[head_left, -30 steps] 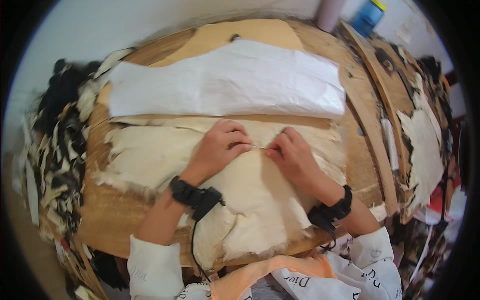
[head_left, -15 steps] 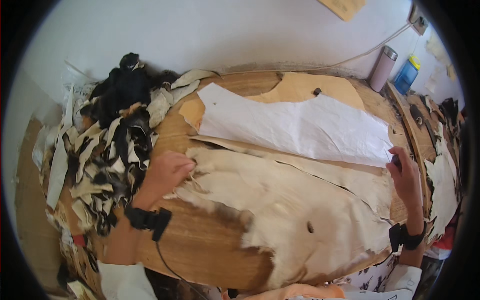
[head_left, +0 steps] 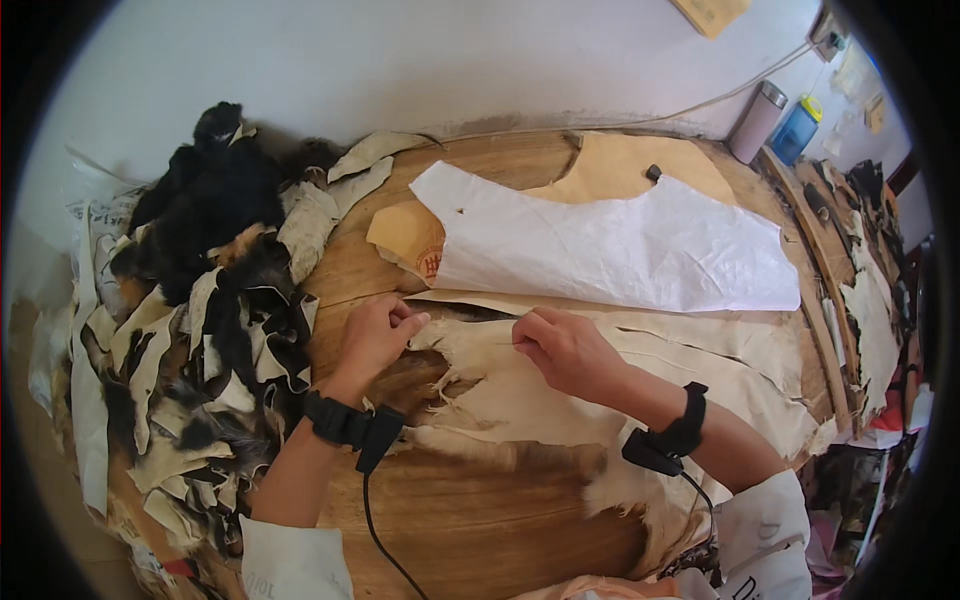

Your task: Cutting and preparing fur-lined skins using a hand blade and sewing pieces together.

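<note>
A pale cream animal hide [head_left: 520, 410] lies skin side up on the table, ragged at its left end, with brown fur showing in a folded-back part. My left hand [head_left: 375, 340] is closed, its thumb and fingers pinching the hide's upper left edge. To the right of it, my right hand [head_left: 568, 352] hovers low over the hide with its fingers pressed together. A very thin line sticks out from those fingertips toward the left hand; what they hold is too small to make out. Between the hands runs a dark gap along the hide's upper edge.
A white pattern sheet [head_left: 600, 245] lies beyond the hide, over tan card [head_left: 650, 160], with a small dark lump [head_left: 653, 173] at its edge. Fur scraps [head_left: 210, 330] heap up at left. A pink flask [head_left: 757, 125] and blue bottle [head_left: 797, 130] stand by a wooden strip [head_left: 808, 260].
My right hand has swung from the far right, by the white sheet's end, leftward to near my left hand. The hide's left end has been folded so its fur shows.
</note>
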`<action>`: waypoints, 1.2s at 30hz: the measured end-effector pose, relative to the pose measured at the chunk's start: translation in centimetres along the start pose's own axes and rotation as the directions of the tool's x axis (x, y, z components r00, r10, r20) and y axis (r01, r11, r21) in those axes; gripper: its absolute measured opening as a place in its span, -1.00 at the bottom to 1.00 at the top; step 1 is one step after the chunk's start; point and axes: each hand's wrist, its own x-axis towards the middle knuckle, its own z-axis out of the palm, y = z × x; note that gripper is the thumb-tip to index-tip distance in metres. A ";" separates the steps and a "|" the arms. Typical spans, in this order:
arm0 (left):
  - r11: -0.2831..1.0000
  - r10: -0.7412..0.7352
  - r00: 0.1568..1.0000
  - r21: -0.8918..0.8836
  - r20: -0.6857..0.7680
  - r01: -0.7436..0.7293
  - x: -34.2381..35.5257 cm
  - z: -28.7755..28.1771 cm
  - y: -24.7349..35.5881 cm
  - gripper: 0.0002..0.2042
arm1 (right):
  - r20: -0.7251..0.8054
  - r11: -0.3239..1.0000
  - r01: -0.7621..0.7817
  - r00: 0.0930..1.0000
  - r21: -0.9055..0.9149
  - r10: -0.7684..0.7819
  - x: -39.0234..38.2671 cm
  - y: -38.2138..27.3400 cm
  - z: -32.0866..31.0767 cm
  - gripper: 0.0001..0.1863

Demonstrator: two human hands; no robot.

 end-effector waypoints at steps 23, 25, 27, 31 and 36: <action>0.998 0.004 0.979 -0.062 -0.204 -0.017 0.7 1.5 0.4 -0.76 | -0.125 0.997 -0.008 0.992 -0.077 -0.002 -0.7 2.2 2.5 -0.88; 0.873 0.485 0.862 0.137 -0.149 -0.467 0.0 0.6 2.0 -0.69 | -0.123 0.998 0.018 0.992 -0.055 -0.025 -0.6 2.2 2.6 -0.88; 0.835 0.550 0.834 0.069 -0.053 -0.546 0.6 1.3 3.0 -0.66 | -0.127 0.999 0.008 0.992 -0.049 -0.014 -0.6 2.1 2.6 -0.88; 0.830 0.557 0.830 -0.051 0.023 -0.556 1.3 2.3 1.9 -0.63 | -0.148 1.000 0.000 0.989 -0.025 -0.003 -0.6 1.9 2.4 -0.89; 0.853 0.517 0.856 -0.084 0.000 -0.515 2.0 2.5 0.2 -0.69 | -0.078 0.996 -0.090 0.993 0.011 0.091 1.2 0.4 0.5 -0.87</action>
